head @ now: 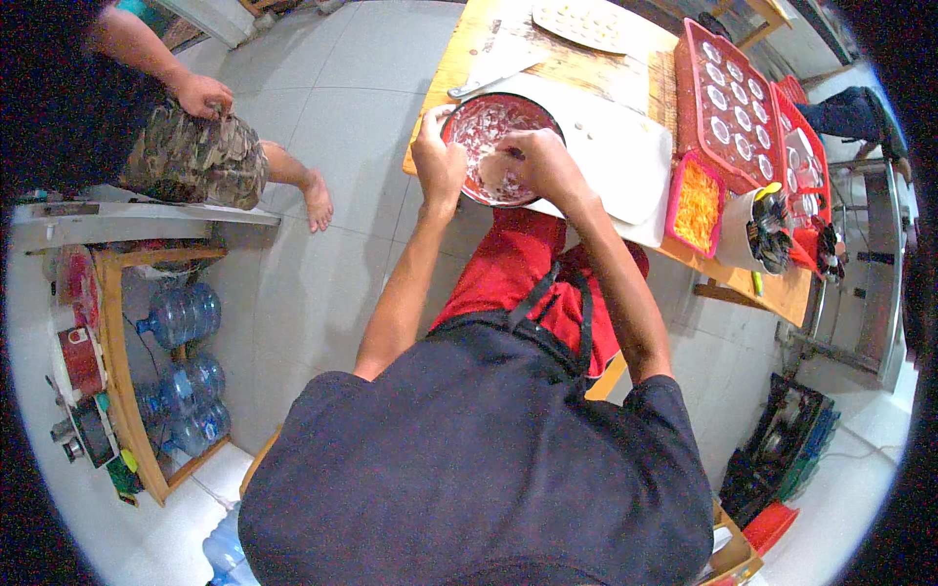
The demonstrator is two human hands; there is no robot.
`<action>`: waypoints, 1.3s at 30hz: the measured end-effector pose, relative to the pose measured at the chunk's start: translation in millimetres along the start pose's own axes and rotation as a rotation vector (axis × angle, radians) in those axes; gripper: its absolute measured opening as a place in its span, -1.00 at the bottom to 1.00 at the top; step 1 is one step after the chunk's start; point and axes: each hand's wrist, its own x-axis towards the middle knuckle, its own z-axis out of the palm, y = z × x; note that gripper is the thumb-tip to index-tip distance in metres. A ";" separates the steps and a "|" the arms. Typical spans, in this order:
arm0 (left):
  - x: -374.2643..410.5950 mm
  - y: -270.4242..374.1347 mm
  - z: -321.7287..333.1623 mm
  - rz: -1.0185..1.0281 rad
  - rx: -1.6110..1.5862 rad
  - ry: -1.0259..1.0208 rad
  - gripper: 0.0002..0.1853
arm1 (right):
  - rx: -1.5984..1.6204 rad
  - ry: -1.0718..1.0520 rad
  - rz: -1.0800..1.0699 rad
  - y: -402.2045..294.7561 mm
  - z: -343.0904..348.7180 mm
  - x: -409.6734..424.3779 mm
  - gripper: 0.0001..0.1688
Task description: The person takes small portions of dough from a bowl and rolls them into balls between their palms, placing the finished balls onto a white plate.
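A bowl (469, 192) with a red inside and a dark rim sits at the near left edge of the table, with white floury residue smeared over its wall. My left hand (438, 157) grips its left side, thumb over the rim. Inside it, my right hand (538, 157) reaches down with curled fingers onto a pale mass that looks like dough (497, 170); the fingertips are hidden. Right of the bowl lies a white cutting board (623, 172) with a few small bits on it. A knife (487, 82) rests just beyond the bowl.
On the wooden table (747, 277) stand a pink tub of shredded orange food (696, 205), a red crate of round cups (740, 110), a utensil container (744, 227) and a white tray of small pieces (586, 26). A seated person (198, 146) is at left; water jugs (183, 315) fill a shelf.
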 end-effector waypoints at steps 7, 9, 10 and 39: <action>6.1 15.2 -2.6 0.028 0.111 -0.004 -0.49 | 0.235 0.162 0.055 5.5 -18.7 -9.0 -0.75; 0.0 9.3 -5.6 0.031 0.152 0.002 -0.48 | 0.328 0.167 0.081 -3.7 -21.7 -15.5 -0.72; 3.7 9.5 -6.1 0.025 0.180 -0.035 -0.46 | 0.260 0.193 0.064 -5.5 -29.4 -12.1 -0.72; 4.6 30.1 -13.4 0.134 0.317 -0.477 -0.71 | 0.877 0.197 0.255 3.8 -83.3 -45.2 -0.62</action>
